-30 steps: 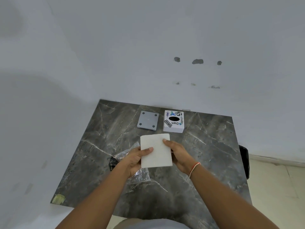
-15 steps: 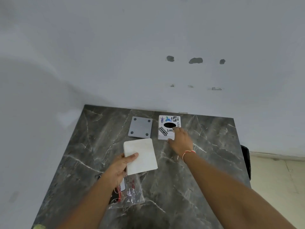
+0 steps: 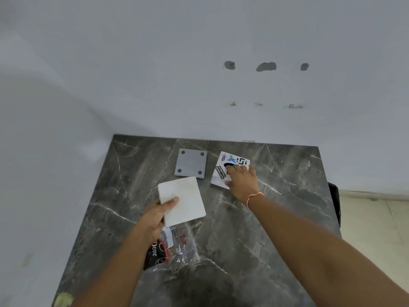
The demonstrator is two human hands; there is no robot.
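My left hand holds a stack of white napkins by its near left corner, thumb on top, just above the table. My right hand reaches to the back of the table and grips a white box with stickers and a black oval opening on top. The box is turned at an angle, with its near right part hidden under my fingers. A grey square plate with a hole in each corner lies flat to the left of the box.
The dark marble table stands against a white wall. A clear plastic wrapper with a black and red label lies under my left wrist. A black object sits past the table's right edge.
My right hand let go of the napkins, reached to the white box and took hold of it; the box has turned. My left hand kept the napkins and moved them left.
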